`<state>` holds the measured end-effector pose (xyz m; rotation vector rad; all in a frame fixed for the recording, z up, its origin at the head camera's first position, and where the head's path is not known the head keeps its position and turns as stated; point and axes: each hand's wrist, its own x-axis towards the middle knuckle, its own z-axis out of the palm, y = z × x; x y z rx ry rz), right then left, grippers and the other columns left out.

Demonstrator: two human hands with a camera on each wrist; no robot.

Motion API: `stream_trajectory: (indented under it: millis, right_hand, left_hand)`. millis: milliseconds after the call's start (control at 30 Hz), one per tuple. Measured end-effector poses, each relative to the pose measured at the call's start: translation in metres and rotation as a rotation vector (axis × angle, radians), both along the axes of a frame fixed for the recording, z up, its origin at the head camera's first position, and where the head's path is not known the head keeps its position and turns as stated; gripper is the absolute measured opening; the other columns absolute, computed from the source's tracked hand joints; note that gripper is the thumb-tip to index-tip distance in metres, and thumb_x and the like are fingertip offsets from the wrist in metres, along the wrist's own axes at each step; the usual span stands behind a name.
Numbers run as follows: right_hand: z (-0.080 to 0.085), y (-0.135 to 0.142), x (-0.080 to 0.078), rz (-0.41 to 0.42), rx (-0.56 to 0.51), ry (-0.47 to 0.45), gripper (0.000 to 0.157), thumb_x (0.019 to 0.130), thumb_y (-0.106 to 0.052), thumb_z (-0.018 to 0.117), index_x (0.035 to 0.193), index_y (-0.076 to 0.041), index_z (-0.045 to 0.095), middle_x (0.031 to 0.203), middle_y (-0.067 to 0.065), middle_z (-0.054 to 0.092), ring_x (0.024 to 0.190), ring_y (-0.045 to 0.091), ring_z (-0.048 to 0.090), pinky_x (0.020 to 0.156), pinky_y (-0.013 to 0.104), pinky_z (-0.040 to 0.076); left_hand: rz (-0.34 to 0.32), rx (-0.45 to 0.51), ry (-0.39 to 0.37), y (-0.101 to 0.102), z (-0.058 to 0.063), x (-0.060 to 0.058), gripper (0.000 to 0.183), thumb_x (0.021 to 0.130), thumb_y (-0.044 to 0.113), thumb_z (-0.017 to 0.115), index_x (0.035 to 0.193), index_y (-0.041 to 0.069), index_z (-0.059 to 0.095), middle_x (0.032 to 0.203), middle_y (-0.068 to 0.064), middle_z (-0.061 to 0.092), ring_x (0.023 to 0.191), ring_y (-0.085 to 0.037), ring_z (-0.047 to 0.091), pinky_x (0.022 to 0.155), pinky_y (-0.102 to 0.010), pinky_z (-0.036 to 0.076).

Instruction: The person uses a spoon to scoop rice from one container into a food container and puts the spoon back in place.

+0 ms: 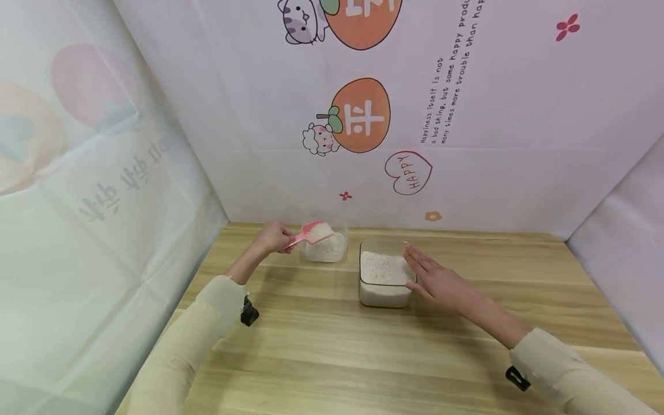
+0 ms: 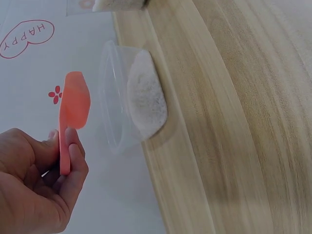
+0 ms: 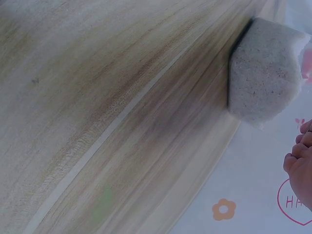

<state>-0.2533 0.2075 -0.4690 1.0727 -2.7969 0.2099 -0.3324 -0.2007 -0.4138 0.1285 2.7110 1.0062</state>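
Note:
My left hand grips the handle of a pink scoop, which bears a heap of white grainy stuff in the head view. The scoop is above a small clear plastic tub that has more of the same white stuff inside. To the right stands a larger clear square container, partly filled with white grains. With fingers extended, my right hand rests at this container's right rim. Only part of the right hand shows in its wrist view.
Both containers stand on a wood-grain table, toward its back edge. Behind it hangs a white printed sheet with cartoon fruit and lettering. Another pale sheet closes off the left side, and one stands at the right.

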Motion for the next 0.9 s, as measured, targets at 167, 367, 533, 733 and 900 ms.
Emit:
stream_trajectory:
  millis: [167, 367, 533, 733, 900]
  right_hand:
    - [0.000, 0.000, 0.000, -0.003, 0.007, -0.014, 0.067, 0.098, -0.044, 0.040, 0.145, 0.001, 0.024, 0.154, 0.016, 0.017, 0.140, 0.033, 0.021, 0.104, 0.046, 0.035]
    - [-0.002, 0.000, -0.001, -0.007, 0.004, -0.005, 0.067, 0.097, -0.044, 0.040, 0.146, 0.000, 0.024, 0.154, 0.017, 0.018, 0.141, 0.031, 0.021, 0.103, 0.046, 0.036]
    - [-0.004, 0.000, -0.001, -0.004, 0.009, -0.011, 0.067, 0.098, -0.044, 0.039, 0.146, 0.000, 0.023, 0.153, 0.017, 0.018, 0.141, 0.032, 0.020, 0.104, 0.046, 0.035]
    - [-0.003, 0.000, -0.001, -0.004, 0.002, -0.013, 0.067, 0.098, -0.044, 0.039, 0.146, 0.000, 0.024, 0.154, 0.017, 0.017, 0.141, 0.031, 0.020, 0.104, 0.046, 0.034]
    - [-0.002, 0.000, -0.001, -0.002, -0.004, -0.009, 0.067, 0.098, -0.044, 0.039, 0.146, 0.000, 0.023, 0.154, 0.016, 0.016, 0.140, 0.032, 0.022, 0.105, 0.046, 0.033]
  left_hand:
    - [-0.019, -0.110, 0.039, 0.004, -0.002, -0.006, 0.025, 0.090, 0.011, 0.055, 0.077, -0.003, 0.071, 0.059, -0.003, 0.065, 0.054, -0.013, 0.061, 0.049, -0.020, 0.045]
    - [-0.012, -0.155, 0.060, 0.008, -0.005, -0.012, 0.029, 0.090, 0.016, 0.054, 0.074, 0.000, 0.072, 0.058, 0.000, 0.066, 0.048, -0.006, 0.057, 0.047, -0.017, 0.042]
    - [-0.003, -0.162, 0.053, 0.011, -0.005, -0.013, 0.026, 0.089, 0.014, 0.054, 0.081, -0.002, 0.073, 0.060, -0.003, 0.067, 0.049, -0.010, 0.060, 0.046, -0.016, 0.043]
    - [0.008, -0.164, 0.063, 0.013, -0.007, -0.015, 0.025, 0.088, 0.013, 0.055, 0.075, 0.000, 0.072, 0.055, -0.001, 0.064, 0.052, -0.015, 0.064, 0.045, -0.017, 0.043]
    - [-0.003, -0.212, 0.088, 0.014, -0.006, -0.016, 0.029, 0.088, 0.014, 0.054, 0.068, 0.002, 0.072, 0.055, -0.002, 0.065, 0.049, -0.015, 0.062, 0.044, -0.019, 0.042]
